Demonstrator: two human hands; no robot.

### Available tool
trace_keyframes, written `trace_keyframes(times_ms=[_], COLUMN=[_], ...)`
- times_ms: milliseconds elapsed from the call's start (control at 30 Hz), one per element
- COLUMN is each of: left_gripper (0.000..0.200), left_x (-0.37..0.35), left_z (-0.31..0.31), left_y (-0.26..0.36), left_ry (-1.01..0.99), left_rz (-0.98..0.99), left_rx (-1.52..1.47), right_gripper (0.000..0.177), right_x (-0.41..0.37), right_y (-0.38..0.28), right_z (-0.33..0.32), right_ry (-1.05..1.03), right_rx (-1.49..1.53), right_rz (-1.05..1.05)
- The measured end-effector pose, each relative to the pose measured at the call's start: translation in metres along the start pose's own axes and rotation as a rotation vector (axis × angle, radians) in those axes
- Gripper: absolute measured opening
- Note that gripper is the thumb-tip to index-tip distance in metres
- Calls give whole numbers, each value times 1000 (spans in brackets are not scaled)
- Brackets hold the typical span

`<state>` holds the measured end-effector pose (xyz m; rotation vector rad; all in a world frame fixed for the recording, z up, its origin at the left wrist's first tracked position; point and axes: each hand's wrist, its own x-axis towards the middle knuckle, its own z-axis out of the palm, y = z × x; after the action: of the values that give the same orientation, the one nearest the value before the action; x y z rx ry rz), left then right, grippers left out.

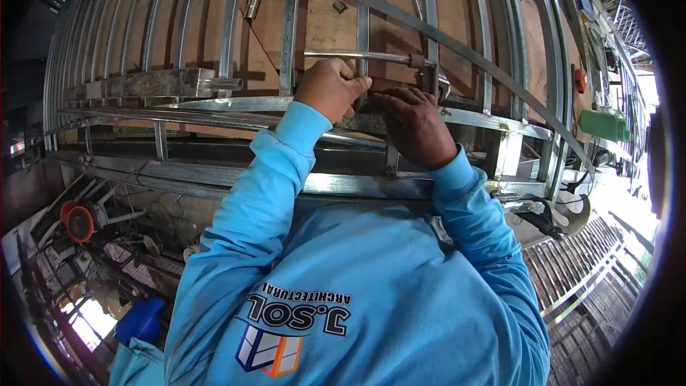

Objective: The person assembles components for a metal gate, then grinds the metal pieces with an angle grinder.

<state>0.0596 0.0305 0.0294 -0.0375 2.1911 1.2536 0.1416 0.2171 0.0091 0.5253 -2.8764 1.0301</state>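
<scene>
My left hand [329, 91] is closed, with thumb and forefinger pressed together beside an upright bar of the metal frame [325, 184]. What it pinches is hidden. My right hand [414, 121] lies palm down just to its right, fingers curled over a dark part I cannot make out. The fingertips of both hands nearly meet. Just beyond them runs a shiny steel rod [357, 54] with a dark block [416, 61] at its right end. A long flat metal strip [457, 37] slants across the frame from upper left to lower right.
A rectangular metal tube [143, 86] rests on the frame at left. A short metal cylinder [254, 3] and a wrench-like tool [419, 6] lie on the brown boards [329, 25]. A green container [604, 125] stands at right. An orange round object [80, 223] is at lower left.
</scene>
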Motion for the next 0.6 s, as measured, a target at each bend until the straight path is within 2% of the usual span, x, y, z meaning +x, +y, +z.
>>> trace_keyframes(times_ms=[100, 200, 333, 433, 467, 600], left_gripper=[35, 36, 35, 35, 35, 35], left_x=[4, 9, 11, 13, 13, 12], left_z=[-3, -9, -12, -13, -13, -13], left_y=[-2, 2, 7, 5, 4, -7], left_ry=[-37, -110, -137, -155, -154, -153], left_rz=[-57, -101, -122, -121, -123, -74], left_rx=[-22, -55, -33, -68, -95, -184], right_gripper=[28, 27, 22, 20, 20, 21], right_x=[3, -5, -19, -34, -39, -57], right_y=[-2, 1, 7, 22, 28, 50], right_z=[-14, -23, -38, -44, -49, -56], right_ry=[-18, 29, 319, 440, 431, 374], right_rx=[185, 458, 270, 366, 432, 156], right_rz=[-5, 166, 206, 558, 578, 546])
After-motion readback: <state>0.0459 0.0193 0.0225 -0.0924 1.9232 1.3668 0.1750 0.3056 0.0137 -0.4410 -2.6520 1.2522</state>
